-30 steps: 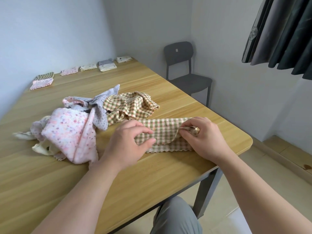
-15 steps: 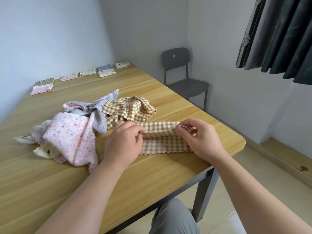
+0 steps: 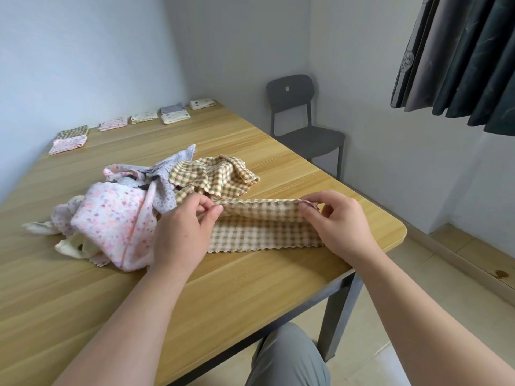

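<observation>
One knee in grey trousers point(image 3: 287, 358) shows below the near edge of the wooden table point(image 3: 83, 316), and our forearms reach over that edge. Our left hand point(image 3: 181, 235) pinches the far left corner of the checked cloth point(image 3: 264, 227) between thumb and forefinger; our right hand point(image 3: 338, 227) pinches the far right corner the same way, its other fingers loosely curled. Between them the checked cloth lies as a flat strip near the table's right front corner, its scalloped near edge on the wood and its far edge lifted slightly by our fingers. Crowding our left hand is a pink floral cloth point(image 3: 114, 218), which touches the wrist and heads a loose pile. Behind it lie a grey cloth point(image 3: 167, 174) and a crumpled checked cloth point(image 3: 220, 176), the latter just beyond the strip and close to our left fingertips. Well apart, along the far edge by the wall, sits a row of folded cloths point(image 3: 144, 117). Past the table's right side stands a dark chair point(image 3: 301, 129) in the corner, and a dark curtain point(image 3: 459, 59) hangs at upper right.
</observation>
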A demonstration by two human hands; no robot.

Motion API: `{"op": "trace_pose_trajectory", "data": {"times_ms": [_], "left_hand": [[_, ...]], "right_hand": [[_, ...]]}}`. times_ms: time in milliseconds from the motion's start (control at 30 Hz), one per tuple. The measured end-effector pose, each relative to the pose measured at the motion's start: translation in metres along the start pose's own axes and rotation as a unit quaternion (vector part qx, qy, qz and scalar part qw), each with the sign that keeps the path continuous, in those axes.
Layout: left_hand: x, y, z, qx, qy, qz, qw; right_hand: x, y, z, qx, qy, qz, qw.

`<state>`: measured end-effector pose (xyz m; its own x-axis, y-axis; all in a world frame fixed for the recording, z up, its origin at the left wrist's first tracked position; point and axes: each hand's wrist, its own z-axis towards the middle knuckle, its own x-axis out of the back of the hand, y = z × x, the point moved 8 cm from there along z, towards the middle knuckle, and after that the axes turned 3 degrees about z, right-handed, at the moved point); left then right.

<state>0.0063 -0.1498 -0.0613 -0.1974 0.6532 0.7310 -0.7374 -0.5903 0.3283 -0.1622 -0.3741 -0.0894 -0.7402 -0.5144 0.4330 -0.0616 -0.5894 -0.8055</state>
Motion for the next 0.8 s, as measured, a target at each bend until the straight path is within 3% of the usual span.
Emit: {"op": "trace_pose_trajectory", "data": {"times_ms": [100,233,367,467,633,800], "left_hand": [[0.0,-0.004,0.0,0.022,-0.004,-0.026,0.999],[-0.003,-0.011,-0.004,0.092,-0.003,-0.143,0.985],[-0.011,-0.022,-0.002,0.156,-0.014,-0.26,0.953],[-0.015,-0.032,-0.005,0.24,-0.01,-0.35,0.905],[-0.028,-0.048,-0.01,0.314,-0.07,-0.349,0.88],[-0.028,-0.042,-0.01,0.295,-0.099,-0.312,0.898]], "right_hand": [[0.001,0.004,0.0,-0.02,0.004,0.021,1.0],[0.001,0.005,0.001,-0.027,0.008,0.038,0.999],[0.004,0.005,-0.001,-0.034,0.013,0.054,0.998],[0.004,0.005,-0.002,-0.049,0.009,0.088,0.995],[0.004,-0.001,-0.003,-0.066,0.011,0.105,0.992],[0.002,0.001,-0.003,-0.069,-0.007,0.09,0.993]]}}
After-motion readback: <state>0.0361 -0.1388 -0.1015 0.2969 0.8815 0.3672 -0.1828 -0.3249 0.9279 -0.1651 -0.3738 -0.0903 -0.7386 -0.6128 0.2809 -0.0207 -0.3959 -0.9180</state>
